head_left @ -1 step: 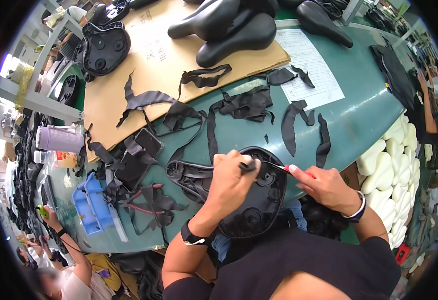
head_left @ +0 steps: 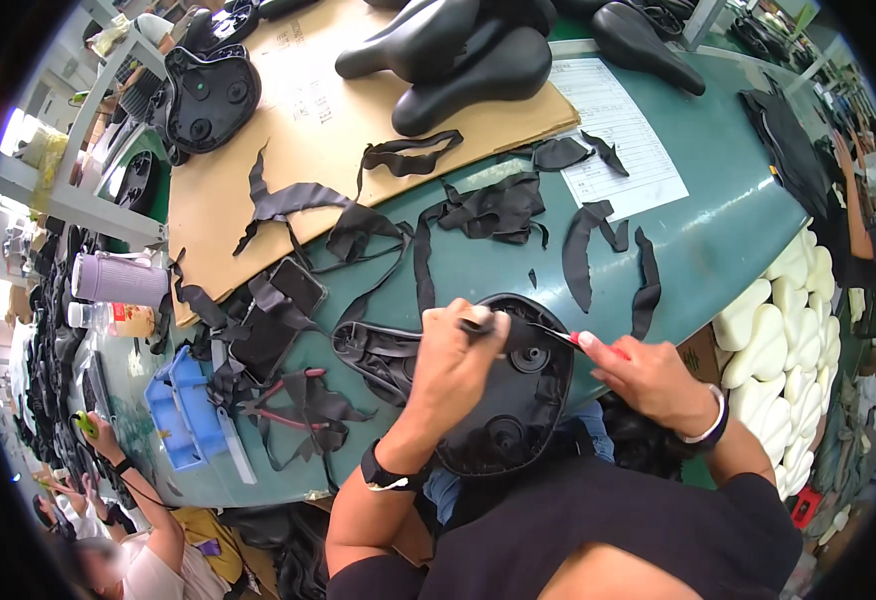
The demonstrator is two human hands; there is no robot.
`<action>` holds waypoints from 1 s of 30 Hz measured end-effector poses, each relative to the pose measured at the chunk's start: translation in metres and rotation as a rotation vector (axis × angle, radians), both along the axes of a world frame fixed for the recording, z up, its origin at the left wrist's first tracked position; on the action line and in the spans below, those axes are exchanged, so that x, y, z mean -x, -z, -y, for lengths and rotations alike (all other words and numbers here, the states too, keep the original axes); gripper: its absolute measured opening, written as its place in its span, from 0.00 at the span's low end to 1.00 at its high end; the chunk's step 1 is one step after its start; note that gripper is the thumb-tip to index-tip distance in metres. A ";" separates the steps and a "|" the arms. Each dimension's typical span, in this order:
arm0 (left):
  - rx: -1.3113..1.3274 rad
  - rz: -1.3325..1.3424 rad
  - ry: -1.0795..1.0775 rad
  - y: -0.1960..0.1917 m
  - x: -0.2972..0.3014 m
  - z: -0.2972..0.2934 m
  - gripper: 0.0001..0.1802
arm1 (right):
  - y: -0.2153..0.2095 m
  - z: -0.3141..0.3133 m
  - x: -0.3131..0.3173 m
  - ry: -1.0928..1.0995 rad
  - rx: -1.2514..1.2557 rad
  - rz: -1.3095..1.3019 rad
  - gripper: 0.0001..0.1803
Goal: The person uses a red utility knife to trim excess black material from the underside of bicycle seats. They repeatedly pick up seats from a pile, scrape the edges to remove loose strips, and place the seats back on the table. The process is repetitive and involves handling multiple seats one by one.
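A black bicycle saddle point(head_left: 478, 432) lies upside down in front of me at the table's near edge, its hollow underside and round sockets facing up and its nose to the left. Over the saddle, my left hand point(head_left: 456, 368) is closed, pinching the end of a black strip of cover material point(head_left: 479, 327). My right hand point(head_left: 658, 380) grips a red-handled knife point(head_left: 604, 347) by the saddle's right rim. The tool's thin metal blade points left along the inside of that rim. My left fingers hide part of the strip.
Black offcuts point(head_left: 498, 208) litter the green table point(head_left: 698, 260). Left of the saddle are red-handled pliers point(head_left: 293, 424) and a blue bin point(head_left: 180, 410). Finished saddles point(head_left: 478, 85) rest on cardboard point(head_left: 303, 110); cream foam pads point(head_left: 783, 350) are stacked right. Another person's arm point(head_left: 153, 500) is lower left.
My left hand has shifted slightly left with the black strip. My right hand and the knife have barely moved, and the saddle stays in place.
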State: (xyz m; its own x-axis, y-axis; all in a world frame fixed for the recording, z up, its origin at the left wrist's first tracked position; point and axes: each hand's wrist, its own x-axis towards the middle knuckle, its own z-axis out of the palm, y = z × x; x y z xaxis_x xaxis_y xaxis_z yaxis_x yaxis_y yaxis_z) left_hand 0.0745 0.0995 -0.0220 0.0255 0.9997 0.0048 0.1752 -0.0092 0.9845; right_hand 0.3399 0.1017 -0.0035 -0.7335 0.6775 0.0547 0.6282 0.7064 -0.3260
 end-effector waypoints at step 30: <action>-0.290 -0.640 -0.269 0.009 0.021 -0.044 0.23 | -0.019 0.002 0.065 0.271 0.024 0.039 0.26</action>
